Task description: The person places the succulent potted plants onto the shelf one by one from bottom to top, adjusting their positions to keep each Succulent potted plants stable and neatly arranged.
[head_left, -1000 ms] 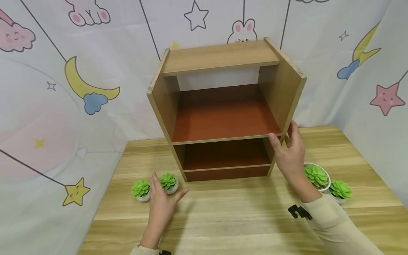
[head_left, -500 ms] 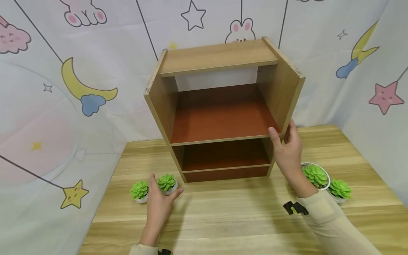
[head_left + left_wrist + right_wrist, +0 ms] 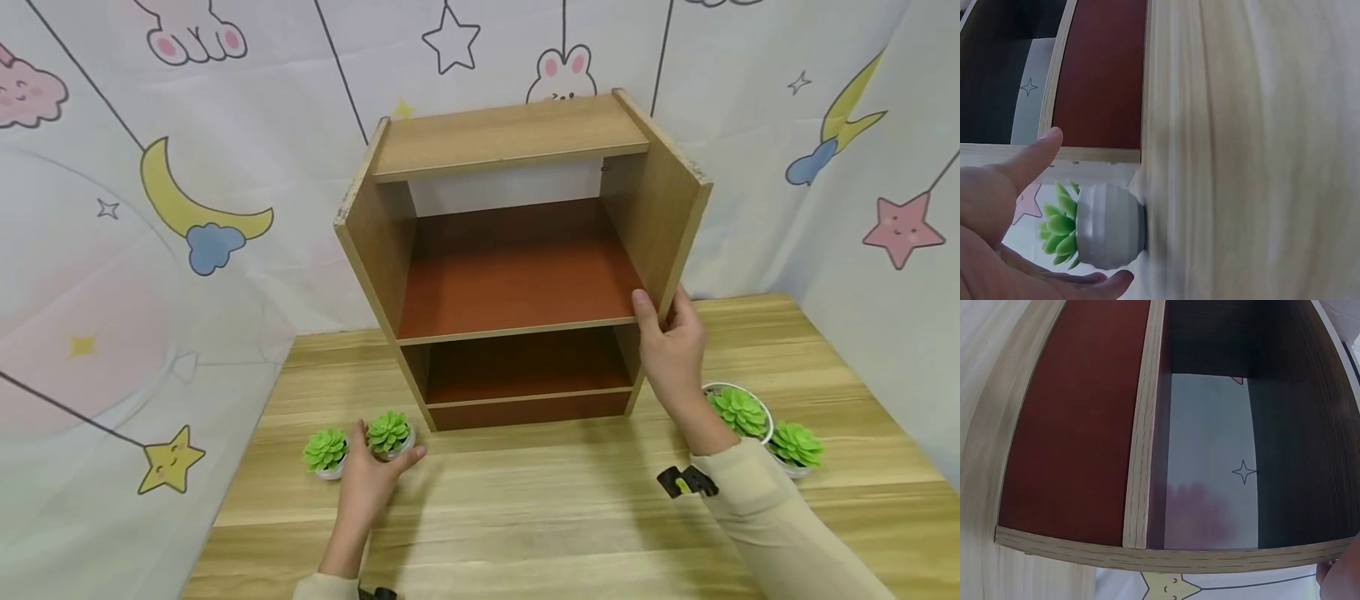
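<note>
A wooden shelf unit (image 3: pixel 517 267) with reddish-brown shelves stands upright on the table. My right hand (image 3: pixel 673 354) holds its right side panel, thumb on the inner front edge and fingers round the outside; in the right wrist view only a bit of that hand (image 3: pixel 1342 575) shows at the lower right edge. My left hand (image 3: pixel 365 483) is at a small potted succulent (image 3: pixel 387 432) left of the unit. Thumb and fingers are spread on either side of the white ribbed pot (image 3: pixel 1110 226); the thumb is clear of it, while whether the fingers touch it I cannot tell.
Another potted succulent (image 3: pixel 326 450) sits just left of my left hand. Two more, a larger succulent (image 3: pixel 738 412) and a smaller succulent (image 3: pixel 795 446), stand beside my right forearm. Behind the wood-grain table (image 3: pixel 517 517) hangs a white cartoon-printed cloth (image 3: pixel 300 83).
My right hand has slid slightly up along the side panel. The left hand has drawn slightly back beside the succulent. The whole view has shifted a little; the unit and plants stay in place.
</note>
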The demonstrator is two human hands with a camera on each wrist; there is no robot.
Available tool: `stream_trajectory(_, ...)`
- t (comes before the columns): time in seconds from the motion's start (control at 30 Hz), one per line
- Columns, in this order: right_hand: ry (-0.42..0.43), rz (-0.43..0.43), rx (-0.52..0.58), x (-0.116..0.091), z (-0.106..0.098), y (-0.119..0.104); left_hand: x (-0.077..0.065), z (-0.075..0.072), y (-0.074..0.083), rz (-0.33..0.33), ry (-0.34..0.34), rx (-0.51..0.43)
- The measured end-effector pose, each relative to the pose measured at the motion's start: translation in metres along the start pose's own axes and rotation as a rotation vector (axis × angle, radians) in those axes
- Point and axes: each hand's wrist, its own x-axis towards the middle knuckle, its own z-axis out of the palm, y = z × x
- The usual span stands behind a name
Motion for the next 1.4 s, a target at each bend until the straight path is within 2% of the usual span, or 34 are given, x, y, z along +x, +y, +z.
stream_trajectory(0.1,0.014,-0.003,-0.003,0.000,0.002,0.001,-0.001,0.001,-0.002,-0.011,-0.001,-0.007)
stream_trajectory(0.17,0.030,0.001,-0.015,0.003,0.002,0.012,-0.001,0.002,-0.003,-0.021,0.001,-0.023)
stream_trajectory(0.4,0.059,0.070,-0.075,0.007,0.002,0.016,-0.001,0.003,-0.002,-0.090,0.003,-0.182)
stream_trajectory(0.5,0.055,0.069,-0.088,0.010,-0.002,0.033,-0.001,0.003,-0.004,-0.087,0.015,-0.185)
stream_trajectory(0.6,0.041,0.058,-0.096,0.011,-0.005,0.038,0.001,0.004,-0.004,-0.072,0.028,-0.177)
stream_trajectory(0.83,0.023,0.065,-0.108,0.008,-0.008,0.037,0.002,0.005,-0.004,-0.109,0.035,-0.219)
stream_trajectory(1.03,0.029,0.073,-0.104,0.009,-0.008,0.036,0.005,0.006,-0.007,-0.108,0.030,-0.213)
stream_trajectory(1.3,0.020,0.058,-0.090,0.005,-0.002,0.002,0.010,0.007,-0.009,-0.128,0.040,-0.233)
stream_trajectory(1.4,0.015,0.065,-0.074,0.005,-0.002,0.000,0.010,0.007,-0.010,-0.133,0.046,-0.260)
